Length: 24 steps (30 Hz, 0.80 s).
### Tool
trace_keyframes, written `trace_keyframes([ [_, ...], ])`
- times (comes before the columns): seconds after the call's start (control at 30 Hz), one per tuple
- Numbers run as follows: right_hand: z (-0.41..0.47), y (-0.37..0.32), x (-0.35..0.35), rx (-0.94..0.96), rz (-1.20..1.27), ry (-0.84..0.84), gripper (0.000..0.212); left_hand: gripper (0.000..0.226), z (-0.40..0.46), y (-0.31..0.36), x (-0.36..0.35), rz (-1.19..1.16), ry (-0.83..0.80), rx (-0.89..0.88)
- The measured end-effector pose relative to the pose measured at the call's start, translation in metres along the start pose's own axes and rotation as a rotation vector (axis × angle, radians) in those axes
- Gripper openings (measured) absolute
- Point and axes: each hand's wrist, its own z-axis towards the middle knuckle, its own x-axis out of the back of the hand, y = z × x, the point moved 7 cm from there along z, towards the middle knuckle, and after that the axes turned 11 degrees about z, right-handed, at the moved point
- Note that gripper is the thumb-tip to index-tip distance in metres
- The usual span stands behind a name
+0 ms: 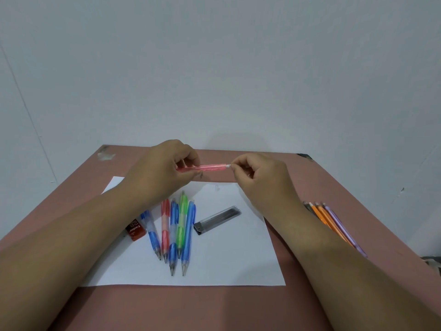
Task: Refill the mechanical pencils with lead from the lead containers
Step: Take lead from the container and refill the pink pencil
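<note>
While gripping pink pencil (205, 167) w/ left hand (164, 163), right hand (257, 173) pinching its white end cap (228, 165); five pencils (175, 230) & lead containers (217, 220) below wrists, refills apparently pending.

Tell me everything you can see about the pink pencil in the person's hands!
The pink pencil is a see-through mechanical pencil that looks like plastic. It is held level in the air above the white paper, lying sideways. The left hand grips one end, hiding the tip. The right hand pinches the small white eraser at the other end. It touches nothing else.
</note>
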Motion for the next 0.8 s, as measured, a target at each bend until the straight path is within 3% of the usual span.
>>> trace_keyframes([
  [0.33,0.000,-0.004,-0.009,0.098,-0.110,-0.102,0.012,0.008,-0.001,0.002,0.002,0.035,-0.013,-0.068],
  [0.57,-0.002,0.017,-0.008,-0.247,0.229,-0.058,0.012,0.005,0.004,-0.005,0.001,0.079,-0.027,-0.010],
  [0.8,-0.008,0.023,-0.033,-0.194,-0.064,-0.331,0.014,0.014,0.007,-0.025,-0.002,0.129,-0.010,0.124],
])
